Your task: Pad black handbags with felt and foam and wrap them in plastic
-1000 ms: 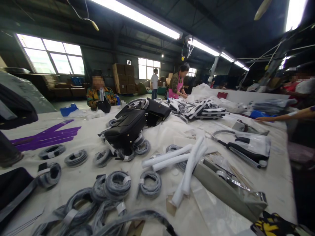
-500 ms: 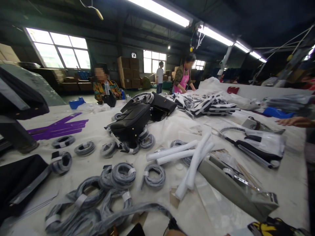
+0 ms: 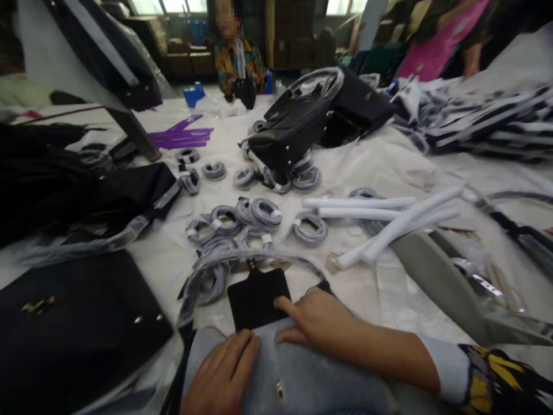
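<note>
A handbag (image 3: 328, 380) lies under both hands, its front covered by a greyish wrap with a small gold clasp showing. Its handle (image 3: 259, 253), wrapped in clear plastic, arches up behind it. From this handle hangs a black luggage tag (image 3: 254, 297). My left hand (image 3: 222, 374) rests flat on the left of the bag, fingers stretched out. My right hand (image 3: 322, 323) reaches in from the right; its index finger touches the tag's right edge and its thumb, apart from it, lies on the bag's top. The remaining right fingers are mostly hidden.
Several coiled wrapped straps (image 3: 265, 213) lie beyond the bag. White foam tubes (image 3: 363, 213) and a grey tape dispenser (image 3: 436, 276) are to the right. Black bags (image 3: 73, 323) crowd the left, with more (image 3: 294, 127) farther back. A co-worker (image 3: 242, 63) sits across the table.
The view has tilted down and turned left. The handbag and both my hands now show in front, where before only the handle's arch and a bit of hand were visible at the bottom edge.
</note>
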`<state>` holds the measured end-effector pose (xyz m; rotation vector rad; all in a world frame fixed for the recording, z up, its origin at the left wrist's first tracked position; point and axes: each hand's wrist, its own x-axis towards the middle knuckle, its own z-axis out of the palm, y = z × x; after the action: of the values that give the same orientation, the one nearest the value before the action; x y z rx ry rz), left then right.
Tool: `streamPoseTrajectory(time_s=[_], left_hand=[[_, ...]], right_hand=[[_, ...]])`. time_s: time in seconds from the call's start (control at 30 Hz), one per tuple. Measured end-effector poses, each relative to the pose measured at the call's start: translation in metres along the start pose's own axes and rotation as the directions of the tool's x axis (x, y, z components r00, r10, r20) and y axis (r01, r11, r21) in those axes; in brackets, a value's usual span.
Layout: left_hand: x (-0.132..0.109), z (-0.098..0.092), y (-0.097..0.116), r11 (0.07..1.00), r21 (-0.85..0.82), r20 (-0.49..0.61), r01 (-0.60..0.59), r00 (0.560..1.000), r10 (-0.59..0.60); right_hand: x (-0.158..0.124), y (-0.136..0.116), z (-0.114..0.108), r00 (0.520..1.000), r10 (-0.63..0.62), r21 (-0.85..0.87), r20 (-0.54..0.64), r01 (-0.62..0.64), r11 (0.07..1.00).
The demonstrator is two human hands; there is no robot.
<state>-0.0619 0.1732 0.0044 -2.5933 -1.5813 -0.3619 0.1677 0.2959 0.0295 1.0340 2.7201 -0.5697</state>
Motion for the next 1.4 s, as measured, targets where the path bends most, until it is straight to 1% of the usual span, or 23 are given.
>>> streamPoseTrajectory(time_s=[0.03,0.07,0.17,0.2,0.27,0.4,0.47,0.53,0.6,0.67,0.73,0.8,0.87,0.97,1.03,1.1,1.17,1.23,1.33,1.4], left_hand=[[-0.002,-0.005,0.003,0.999,-0.001,0.002,0.032,0.999,-0.032],[-0.003,-0.01,0.006,0.999,-0.025,0.041,0.032,0.999,-0.031],[-0.005,-0.026,0.014,0.993,-0.118,0.201,0.028,0.979,-0.004],[-0.006,-0.028,0.016,0.99,-0.139,0.236,0.032,0.972,0.001],[-0.008,-0.029,0.02,0.987,-0.154,0.269,0.049,0.963,-0.006],[-0.011,-0.021,0.024,0.986,-0.139,0.298,0.087,0.954,-0.042],[-0.011,-0.019,0.026,0.986,-0.134,0.295,0.1,0.954,-0.056],[-0.011,-0.019,0.026,0.985,-0.14,0.285,0.1,0.957,-0.056],[-0.01,-0.02,0.024,0.983,-0.153,0.278,0.097,0.959,-0.052],[-0.011,-0.02,0.021,0.981,-0.171,0.275,0.09,0.961,-0.04],[-0.012,-0.02,0.019,0.979,-0.193,0.27,0.071,0.963,-0.016],[-0.013,-0.019,0.017,0.978,-0.206,0.262,0.045,0.965,0.011],[-0.013,-0.02,0.018,0.979,-0.2,0.261,0.037,0.965,0.017],[-0.012,-0.022,0.021,0.983,-0.178,0.28,0.052,0.96,0.0],[-0.01,-0.024,0.022,0.983,-0.172,0.293,0.057,0.956,-0.004],[-0.01,-0.024,0.022,0.984,-0.169,0.289,0.056,0.957,-0.005],[-0.011,-0.022,0.022,0.984,-0.169,0.262,0.049,0.965,-0.004],[-0.012,-0.021,0.021,0.985,-0.165,0.231,0.04,0.973,-0.001],[-0.013,-0.019,0.021,0.988,-0.155,0.21,0.03,0.978,0.003],[-0.014,-0.02,0.021,0.988,-0.153,0.207,0.027,0.978,0.006]], right_hand=[[-0.001,0.0,-0.003,1.0,-0.008,-0.009,0.002,0.008,1.0],[-0.002,0.0,-0.005,1.0,-0.01,-0.019,0.006,0.011,1.0],[-0.004,0.0,-0.007,1.0,-0.01,-0.057,0.013,0.011,0.998],[-0.005,-0.001,-0.006,1.0,-0.01,-0.067,0.01,0.011,0.998],[-0.006,-0.001,-0.003,1.0,-0.017,-0.075,0.002,0.017,0.997],[-0.008,-0.004,-0.004,0.998,-0.037,-0.1,-0.044,0.032,0.995],[-0.013,-0.008,-0.01,0.992,-0.065,-0.134,-0.112,0.05,0.99],[-0.023,-0.013,-0.017,0.975,-0.126,-0.158,-0.185,0.097,0.983],[-0.036,-0.019,-0.017,0.958,-0.213,-0.152,-0.194,0.185,0.971],[-0.049,-0.022,-0.01,0.947,-0.288,-0.127,-0.144,0.271,0.954],[-0.057,-0.023,0.003,0.941,-0.317,-0.11,-0.119,0.305,0.946],[-0.06,-0.021,0.017,0.938,-0.317,-0.094,-0.143,0.306,0.947],[-0.061,-0.018,0.025,0.932,-0.316,-0.071,-0.176,0.308,0.949],[-0.06,-0.015,0.023,0.927,-0.322,-0.031,-0.192,0.322,0.946],[-0.055,-0.014,0.015,0.928,-0.326,0.02,-0.18,0.334,0.942],[-0.041,-0.014,0.005,0.938,-0.263,0.102,-0.224,0.291,0.951],[-0.016,-0.014,-0.006,0.939,-0.137,0.165,-0.315,0.196,0.967],[0.015,-0.015,-0.014,0.921,-0.015,0.188,-0.39,0.096,0.977],[0.055,-0.016,-0.024,0.91,0.075,0.201,-0.407,0.009,0.98],[0.065,-0.017,-0.029,0.903,0.103,0.221,-0.418,-0.009,0.975]])
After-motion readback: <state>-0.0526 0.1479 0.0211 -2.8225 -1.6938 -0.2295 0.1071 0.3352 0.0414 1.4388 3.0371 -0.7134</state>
